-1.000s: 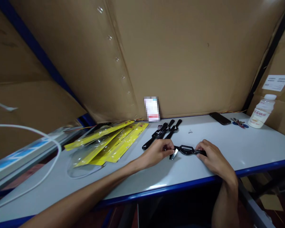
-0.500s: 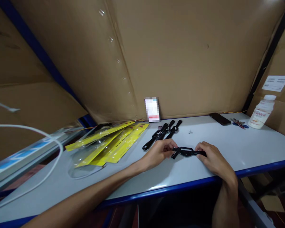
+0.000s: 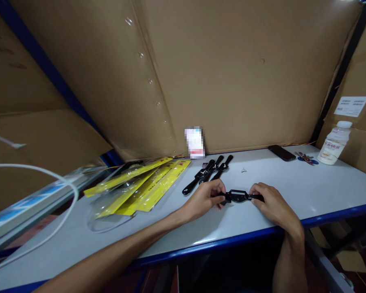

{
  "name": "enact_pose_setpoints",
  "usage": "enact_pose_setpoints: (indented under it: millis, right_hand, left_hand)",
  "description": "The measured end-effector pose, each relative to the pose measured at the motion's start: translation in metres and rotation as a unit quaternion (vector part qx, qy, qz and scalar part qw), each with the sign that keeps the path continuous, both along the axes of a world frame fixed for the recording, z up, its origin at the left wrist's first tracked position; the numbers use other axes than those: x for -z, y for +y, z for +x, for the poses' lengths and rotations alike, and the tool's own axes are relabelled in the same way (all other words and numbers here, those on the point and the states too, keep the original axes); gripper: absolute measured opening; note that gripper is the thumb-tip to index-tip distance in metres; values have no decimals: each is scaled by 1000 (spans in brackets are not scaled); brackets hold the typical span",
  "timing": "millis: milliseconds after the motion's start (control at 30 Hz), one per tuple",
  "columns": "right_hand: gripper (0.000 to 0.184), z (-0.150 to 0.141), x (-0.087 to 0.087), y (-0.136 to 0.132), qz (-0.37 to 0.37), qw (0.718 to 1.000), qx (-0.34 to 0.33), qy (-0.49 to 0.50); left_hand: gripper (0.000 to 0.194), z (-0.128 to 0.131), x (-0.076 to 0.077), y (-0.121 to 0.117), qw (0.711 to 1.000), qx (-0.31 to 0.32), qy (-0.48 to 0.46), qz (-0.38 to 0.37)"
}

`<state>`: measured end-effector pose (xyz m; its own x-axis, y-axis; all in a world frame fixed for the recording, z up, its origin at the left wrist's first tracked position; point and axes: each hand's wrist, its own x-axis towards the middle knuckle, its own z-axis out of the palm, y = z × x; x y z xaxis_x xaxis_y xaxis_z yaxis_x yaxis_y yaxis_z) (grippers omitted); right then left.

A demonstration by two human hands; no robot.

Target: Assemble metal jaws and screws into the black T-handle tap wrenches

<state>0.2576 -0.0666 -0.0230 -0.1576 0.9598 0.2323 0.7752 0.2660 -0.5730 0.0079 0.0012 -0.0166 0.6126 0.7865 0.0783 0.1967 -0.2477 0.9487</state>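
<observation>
A black spokeshave [image 3: 238, 196] is held level just above the front of the table, with a slot in its middle part. My right hand [image 3: 270, 202] is closed around its right handle. At the opposite end, the fingers of my left hand [image 3: 209, 196] pinch the spokeshave's left side. A small dark part [image 3: 228, 197] sits by the left fingertips; its exact form is hard to make out. Beyond my left hand, several more black spokeshaves [image 3: 198, 176] lie together on the table. Small silver screws [image 3: 243, 170] lie behind the held tool.
Yellow cards in clear plastic packaging [image 3: 152, 189] are spread at the left. A phone [image 3: 282, 153], keys [image 3: 306, 158] and a white bottle [image 3: 335, 143] stand or lie at the back right. A white cable [image 3: 70, 179] loops over the left side. Cardboard [image 3: 232, 81] walls the back.
The small dark part at my left fingers stuck out at an angle before and now lies closer in line with the spokeshave. My right hand keeps its hold.
</observation>
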Motion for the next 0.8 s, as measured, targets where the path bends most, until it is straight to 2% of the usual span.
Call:
enact_pose_setpoints:
  millis: [167, 300, 433, 667, 800]
  right_hand:
    - [18, 0, 0, 0, 1, 1000, 0, -5]
    - [18, 0, -1, 0, 2, 1000, 1, -8]
    - [19, -1, -2, -1, 3, 1000, 2, -13]
    - [19, -1, -2, -1, 5, 1000, 1, -20]
    - [19, 0, -1, 0, 5, 1000, 4, -20]
  left_hand:
    - [15, -1, 4, 1, 996, -11, 47, 76]
    - [10, 1, 9, 0, 995, -10, 48, 83]
    - [9, 3, 5, -4, 994, -2, 44, 101]
    - [10, 6, -4, -10, 970, -19, 92, 223]
    - [14, 8, -3, -10, 964, -2, 109, 242]
